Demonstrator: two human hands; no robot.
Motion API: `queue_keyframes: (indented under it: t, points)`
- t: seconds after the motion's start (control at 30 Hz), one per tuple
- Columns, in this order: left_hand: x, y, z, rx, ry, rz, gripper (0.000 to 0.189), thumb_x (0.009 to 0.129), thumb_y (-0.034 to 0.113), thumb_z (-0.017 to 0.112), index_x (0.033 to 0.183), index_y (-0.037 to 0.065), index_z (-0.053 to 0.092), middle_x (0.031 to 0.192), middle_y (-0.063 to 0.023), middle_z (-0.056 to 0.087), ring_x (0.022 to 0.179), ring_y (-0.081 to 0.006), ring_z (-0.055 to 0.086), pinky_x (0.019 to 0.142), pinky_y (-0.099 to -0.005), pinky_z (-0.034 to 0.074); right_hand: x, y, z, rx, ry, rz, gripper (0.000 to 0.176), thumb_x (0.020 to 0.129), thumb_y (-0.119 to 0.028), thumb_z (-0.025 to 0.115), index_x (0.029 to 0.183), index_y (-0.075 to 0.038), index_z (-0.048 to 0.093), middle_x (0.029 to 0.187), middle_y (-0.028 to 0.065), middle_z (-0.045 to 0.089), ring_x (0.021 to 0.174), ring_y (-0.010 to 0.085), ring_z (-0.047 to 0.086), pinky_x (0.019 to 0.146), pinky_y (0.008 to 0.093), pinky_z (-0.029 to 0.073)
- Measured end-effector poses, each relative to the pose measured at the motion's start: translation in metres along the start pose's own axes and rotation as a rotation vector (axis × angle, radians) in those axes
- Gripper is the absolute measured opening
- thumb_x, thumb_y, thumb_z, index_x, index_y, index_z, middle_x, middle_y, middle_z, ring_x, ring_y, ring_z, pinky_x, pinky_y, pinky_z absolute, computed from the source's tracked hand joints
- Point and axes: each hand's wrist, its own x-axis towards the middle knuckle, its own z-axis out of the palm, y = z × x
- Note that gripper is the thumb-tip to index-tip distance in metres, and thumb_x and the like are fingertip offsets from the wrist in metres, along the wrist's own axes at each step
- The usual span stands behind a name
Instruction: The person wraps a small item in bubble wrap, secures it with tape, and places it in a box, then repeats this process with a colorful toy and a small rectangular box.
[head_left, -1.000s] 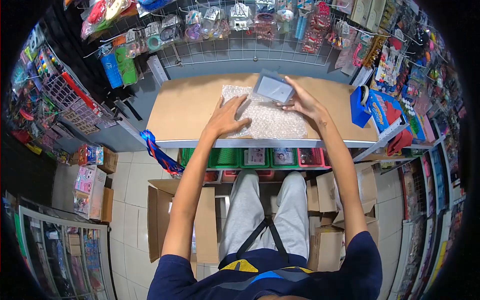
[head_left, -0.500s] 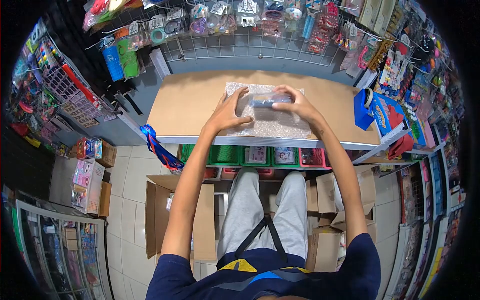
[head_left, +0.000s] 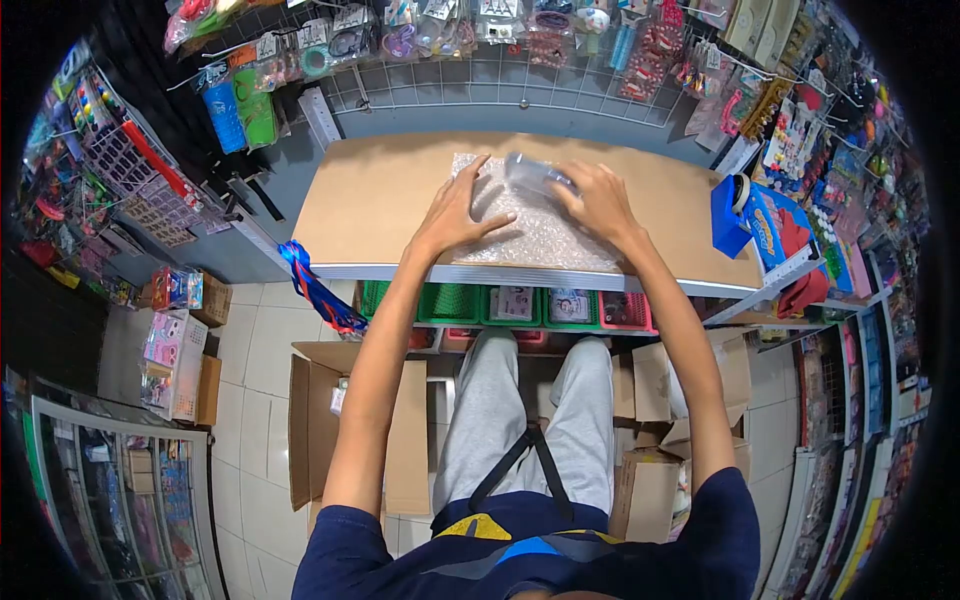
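Note:
A sheet of bubble wrap point(head_left: 545, 238) lies flat on the brown tabletop point(head_left: 380, 200). My right hand point(head_left: 600, 203) grips one end of a small, clear, bluish packet or box point(head_left: 533, 173) over the upper part of the wrap. Motion blurs the packet, so its contents cannot be made out. At the left edge of the wrap is my left hand point(head_left: 458, 214), its thumb and fingers spread wide with nothing between them.
A blue tape dispenser point(head_left: 731, 217) stands at the table's right end. Blue and red straps point(head_left: 318, 290) hang at the left corner. Green baskets point(head_left: 450, 303) sit below the tabletop, and open cardboard boxes point(head_left: 408, 440) flank my legs. Packaged goods hang on the wire grid point(head_left: 480, 85) behind.
The packet has tilted, its left end rising away from me. My right hand has turned with it, knuckles now more upward. My left hand stays spread, shifted slightly.

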Motion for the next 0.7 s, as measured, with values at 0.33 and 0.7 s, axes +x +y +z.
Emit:
queue_keyframes:
  t: [0.33, 0.7]
  points:
    - [0.002, -0.017, -0.002, 0.136, -0.174, -0.007, 0.091, 0.081, 0.062, 0.066, 0.149, 0.008, 0.040, 0.148, -0.0165, 0.050, 0.140, -0.0293, 0.044, 0.123, -0.0543, 0.015, -0.021, -0.008, 0.025, 2.007, 0.038, 1.049, 0.026, 0.101, -0.020, 0.057, 0.118, 0.000, 0.058, 0.119, 0.0251, 0.067, 0.107, 0.0343, 0.069, 0.085, 0.0379, 0.060]
    - [0.001, -0.002, -0.004, 0.218, -0.206, 0.043, 0.091, 0.074, 0.067, 0.072, 0.141, 0.008, 0.052, 0.143, -0.0149, 0.055, 0.137, -0.0287, 0.047, 0.122, -0.0555, 0.016, -0.025, -0.042, -0.009, 1.017, -0.533, 0.643, 0.043, 0.095, -0.031, 0.069, 0.123, 0.001, 0.062, 0.110, 0.0178, 0.070, 0.089, 0.0245, 0.071, 0.076, 0.0314, 0.058]
